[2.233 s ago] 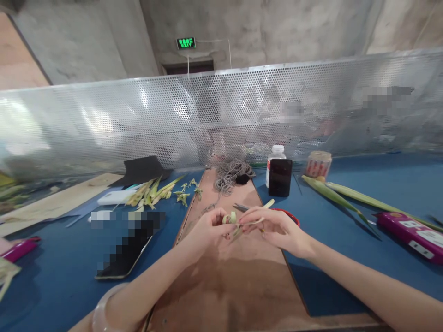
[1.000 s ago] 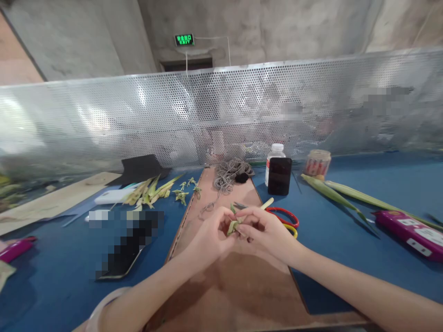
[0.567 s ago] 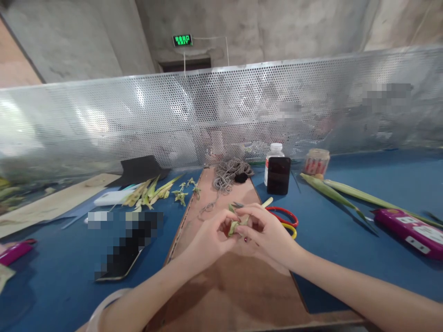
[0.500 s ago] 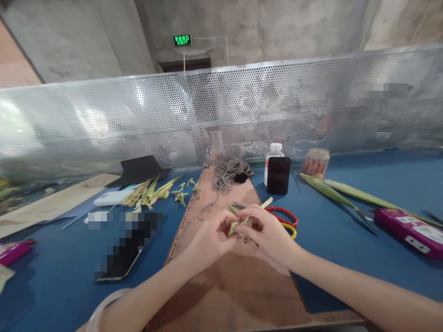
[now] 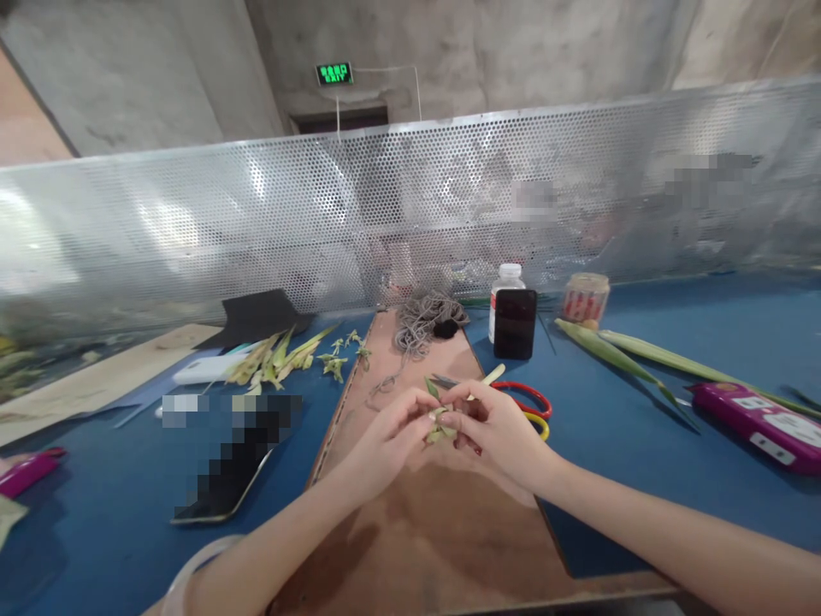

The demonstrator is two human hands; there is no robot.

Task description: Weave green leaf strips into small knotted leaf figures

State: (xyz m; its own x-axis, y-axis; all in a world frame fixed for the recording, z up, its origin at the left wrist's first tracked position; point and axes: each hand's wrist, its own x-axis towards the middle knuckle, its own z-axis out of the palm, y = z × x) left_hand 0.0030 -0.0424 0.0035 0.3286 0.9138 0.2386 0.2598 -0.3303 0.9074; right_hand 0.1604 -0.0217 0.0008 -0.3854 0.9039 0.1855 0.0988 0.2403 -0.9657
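Over the brown board (image 5: pixel 416 530), my left hand (image 5: pixel 398 428) and my right hand (image 5: pixel 497 428) meet with bent fingers. Both pinch a small piece of folded green leaf (image 5: pixel 441 434), whose pointed tip stands up between them. Part of it is hidden by my fingers. Scissors with red and yellow handles (image 5: pixel 529 393) lie just behind my right hand, which covers part of them. A pale strip (image 5: pixel 495 374) sticks out beyond that hand. Off to the left are several small star-like folded leaf pieces (image 5: pixel 333 366) and a bunch of leaf strips (image 5: pixel 275 359).
Tangled grey yarn (image 5: pixel 416 321) sits at the board's far end. To the right stand a white-capped bottle (image 5: pixel 510 272), a black upright object (image 5: pixel 515 323) and a jar (image 5: pixel 587 297). Long leaves (image 5: pixel 616 359) and a purple case (image 5: pixel 757 423) lie farther right. A dark phone-like object (image 5: pixel 237 470) rests left.
The folded leaf has turned between my fingers, and more of its green folds show below my fingertips. My hands stay close together in nearly the same place.
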